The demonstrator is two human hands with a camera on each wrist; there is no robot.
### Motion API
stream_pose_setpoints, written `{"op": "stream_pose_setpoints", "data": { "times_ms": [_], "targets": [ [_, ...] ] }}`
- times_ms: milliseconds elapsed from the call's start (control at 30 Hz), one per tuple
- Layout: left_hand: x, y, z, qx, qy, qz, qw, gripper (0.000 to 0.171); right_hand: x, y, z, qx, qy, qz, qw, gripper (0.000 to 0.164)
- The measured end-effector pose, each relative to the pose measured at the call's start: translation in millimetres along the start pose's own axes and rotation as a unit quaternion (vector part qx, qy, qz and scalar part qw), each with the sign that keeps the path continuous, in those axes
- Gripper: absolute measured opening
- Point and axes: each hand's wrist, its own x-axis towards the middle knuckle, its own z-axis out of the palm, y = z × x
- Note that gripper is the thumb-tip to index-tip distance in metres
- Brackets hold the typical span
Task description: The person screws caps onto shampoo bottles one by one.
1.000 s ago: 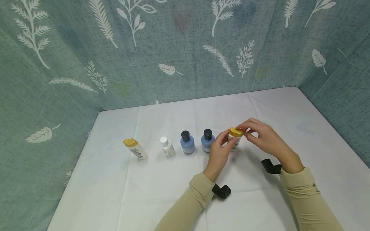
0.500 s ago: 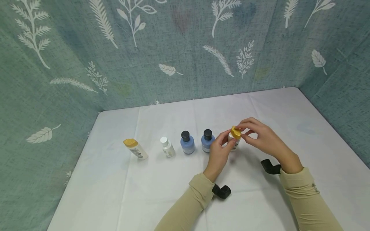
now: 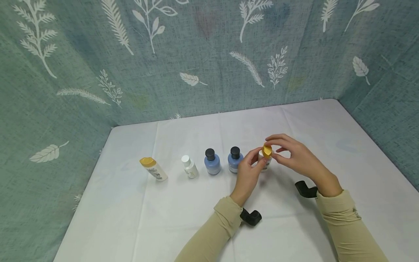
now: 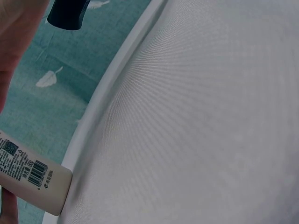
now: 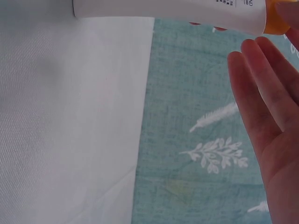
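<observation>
Left hand (image 3: 247, 174) grips the white bottle (image 3: 265, 162) upright on the bench (image 3: 183, 218) — right hand (image 3: 296, 156) fingers pinch its yellow flip cap (image 3: 267, 150), tilted open.

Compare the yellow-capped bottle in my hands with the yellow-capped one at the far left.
The held bottle is gripped by the left hand, its cap flipped up under the right hand; the left bottle stands free, untouched, cap shut. Both are white with yellow caps.
</observation>
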Motion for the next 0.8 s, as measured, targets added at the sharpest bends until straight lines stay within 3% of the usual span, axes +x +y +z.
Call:
{"op": "stream_pose_setpoints", "data": {
  "times_ms": [333, 633, 800],
  "targets": [
    [0.6, -0.4, 0.4, -0.002, -0.002, -0.004, 1.0, 0.033, 0.1, -1.1, 1.6, 0.005, 0.001, -0.004, 1.0, 0.037],
    [-6.6, 30.4, -3.0, 0.001, 0.003, 0.002, 1.0, 0.032, 1.2, -1.2, 1.8, -0.017, 0.004, -0.003, 1.0, 0.038],
    [-6.4, 29.1, -2.8, 0.003, 0.005, -0.002, 1.0, 0.033, 1.3, -0.1, 1.9, -0.019, 0.006, -0.009, 1.0, 0.039]
  ]
}}
